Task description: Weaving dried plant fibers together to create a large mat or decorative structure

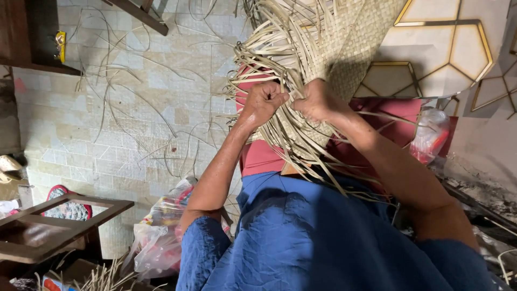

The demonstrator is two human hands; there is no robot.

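Note:
A half-woven straw mat [350, 37] hangs in front of me, its finished weave at the upper right and many loose pale strips [280, 59] fanning out to the left and down over my lap. My left hand [264, 101] is clenched on a bunch of these strips at the mat's unwoven edge. My right hand [318, 101] sits right beside it, almost touching, fingers closed on neighbouring strips. Both forearms reach up from my blue garment [301, 237]. A red cloth [258, 156] lies under the mat.
Loose straw strips [134, 102] are scattered over the tiled floor [81, 134]. A clear plastic bag with colourful contents [161, 231] lies at lower left beside a wooden frame [48, 226]. Another plastic bag [431, 134] sits at right. A patterned wall panel [447, 43] is at upper right.

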